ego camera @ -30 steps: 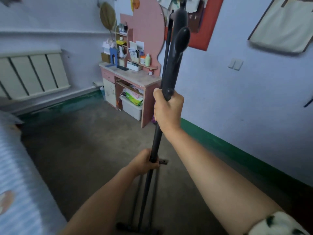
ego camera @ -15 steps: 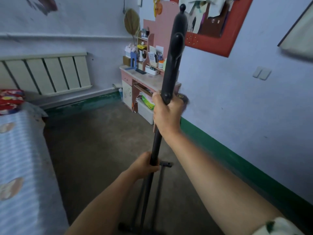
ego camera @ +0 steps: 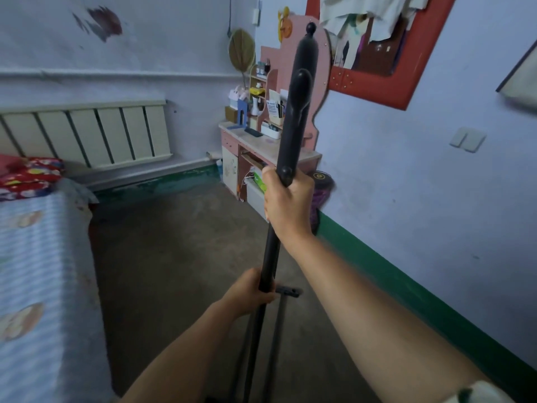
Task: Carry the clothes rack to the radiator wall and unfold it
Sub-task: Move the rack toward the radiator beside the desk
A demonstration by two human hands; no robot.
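A black folded clothes rack (ego camera: 293, 132) stands upright in front of me, its pole running from a knob at the top down to thin legs near the floor. My right hand (ego camera: 286, 202) grips the pole high up, just under its thick upper section. My left hand (ego camera: 251, 290) grips the thinner pole lower down, beside a small side bracket. The cream radiator (ego camera: 87, 138) hangs on the far wall at the left, well beyond the rack.
A bed with a blue striped cover (ego camera: 37, 286) and red pillow fills the left side. A pink desk (ego camera: 261, 152) with shelves stands in the far corner against the right wall. Bare grey floor (ego camera: 174, 251) lies between bed and right wall.
The view has swung left, bringing more of the radiator and the bed into sight. Both hands keep the same grip on the rack.
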